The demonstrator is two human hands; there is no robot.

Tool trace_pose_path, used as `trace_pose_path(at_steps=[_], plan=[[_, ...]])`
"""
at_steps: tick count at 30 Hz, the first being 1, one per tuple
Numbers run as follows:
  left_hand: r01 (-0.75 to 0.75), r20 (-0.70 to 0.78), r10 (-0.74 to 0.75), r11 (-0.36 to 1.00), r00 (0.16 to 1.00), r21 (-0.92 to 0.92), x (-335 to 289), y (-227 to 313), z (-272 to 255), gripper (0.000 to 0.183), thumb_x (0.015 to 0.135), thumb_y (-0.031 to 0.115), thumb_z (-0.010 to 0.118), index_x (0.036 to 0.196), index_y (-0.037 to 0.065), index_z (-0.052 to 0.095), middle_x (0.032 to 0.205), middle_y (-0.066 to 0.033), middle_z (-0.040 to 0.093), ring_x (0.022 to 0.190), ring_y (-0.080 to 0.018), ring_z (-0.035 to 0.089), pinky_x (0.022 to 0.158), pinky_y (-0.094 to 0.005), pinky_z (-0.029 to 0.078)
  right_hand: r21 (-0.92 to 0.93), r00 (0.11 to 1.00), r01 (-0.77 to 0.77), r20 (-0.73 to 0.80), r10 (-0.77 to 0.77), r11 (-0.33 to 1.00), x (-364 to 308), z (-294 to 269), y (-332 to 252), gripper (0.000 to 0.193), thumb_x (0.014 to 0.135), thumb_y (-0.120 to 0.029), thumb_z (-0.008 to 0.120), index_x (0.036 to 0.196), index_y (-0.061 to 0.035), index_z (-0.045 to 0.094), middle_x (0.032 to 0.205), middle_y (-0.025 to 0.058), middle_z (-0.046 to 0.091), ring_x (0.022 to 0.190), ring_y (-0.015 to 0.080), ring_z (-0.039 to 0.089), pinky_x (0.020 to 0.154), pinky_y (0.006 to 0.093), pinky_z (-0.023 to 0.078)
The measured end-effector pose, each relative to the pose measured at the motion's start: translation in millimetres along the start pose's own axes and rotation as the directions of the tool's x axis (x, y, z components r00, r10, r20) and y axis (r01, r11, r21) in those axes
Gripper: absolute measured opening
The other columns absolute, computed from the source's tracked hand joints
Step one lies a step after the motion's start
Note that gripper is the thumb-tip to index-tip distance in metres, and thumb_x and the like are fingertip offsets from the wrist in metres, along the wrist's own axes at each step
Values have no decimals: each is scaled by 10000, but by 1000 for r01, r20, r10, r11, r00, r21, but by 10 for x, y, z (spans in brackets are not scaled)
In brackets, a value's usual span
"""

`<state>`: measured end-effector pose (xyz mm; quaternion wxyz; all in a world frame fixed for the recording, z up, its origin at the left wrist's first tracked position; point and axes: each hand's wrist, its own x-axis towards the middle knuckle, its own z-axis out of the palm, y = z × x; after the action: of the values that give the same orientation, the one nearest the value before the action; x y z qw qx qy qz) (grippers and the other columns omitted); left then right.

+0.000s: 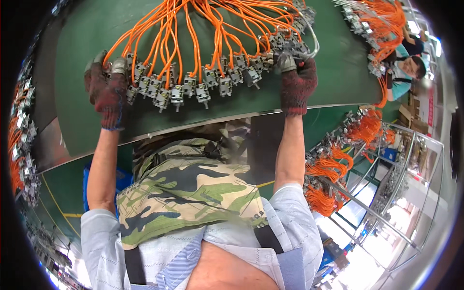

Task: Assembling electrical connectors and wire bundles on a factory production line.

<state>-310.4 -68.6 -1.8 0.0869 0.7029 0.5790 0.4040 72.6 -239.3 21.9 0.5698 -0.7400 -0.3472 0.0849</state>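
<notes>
A fan of orange cables (193, 36) lies on the green table, each cable ending in a small grey metal connector-like unit (177, 92). At the left end of the row is my left hand (107, 92), in a dark red knitted glove with grey fingertips. Its fingers and thumb close round an orange cable; whatever sits at that cable's end is hidden inside the hand. My right hand (298, 87), gloved the same way, grips several grey units at the right end, thumb on top. A pale cable (315, 38) loops beside it.
The green table (82, 121) has a metal front edge just before my body. More orange cable bundles (386, 29) lie at the far right, where another person (408, 67) stands. Below them, a metal rack (411, 145) stands near hanging cable bundles (333, 164). A blue bin (87, 188) is lower left.
</notes>
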Motion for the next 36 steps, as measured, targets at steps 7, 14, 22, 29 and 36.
trace_pose_path(at_steps=[7,14,22,29,36], plan=[[-177,201,184,983,962,-50,-350,358,-78,652,927,360,806,1460,29,628,1353,-236,654,1296,-398,594,1101,-504,482,97,999,29,-45,-25,995,337,-397,57,286,910,-195,886,1093,-37,733,952,-2,721,828,85,625,754,270,546],[206,453,-20,907,891,-366,-384,52,-377,743,908,237,854,1555,23,558,1496,-178,610,1315,-312,599,1080,-441,541,82,985,-168,41,165,982,350,-482,81,308,897,-211,893,1102,-47,732,927,-13,711,740,55,598,631,254,516],[-183,417,306,933,856,-310,-360,-4,-356,894,911,486,825,1601,22,496,1574,-210,534,1494,-378,468,1212,-509,439,-75,988,-80,126,89,994,433,-469,145,269,934,-199,838,1136,-58,730,918,-12,711,736,73,634,590,252,504],[-302,374,382,918,845,-257,-453,-18,-250,1071,869,631,818,1648,17,414,1648,-230,452,1562,-406,382,1268,-513,348,117,988,-111,116,97,987,365,-453,2,269,890,-130,896,1095,-40,748,962,-19,713,860,80,614,786,259,539],[-364,335,417,907,845,-212,-476,-25,-216,1098,833,649,847,1642,29,438,1648,-179,481,1561,-408,382,1240,-510,417,309,995,-84,67,67,947,203,-276,110,266,909,-84,884,1129,-35,745,984,-27,694,875,57,590,781,250,545]])
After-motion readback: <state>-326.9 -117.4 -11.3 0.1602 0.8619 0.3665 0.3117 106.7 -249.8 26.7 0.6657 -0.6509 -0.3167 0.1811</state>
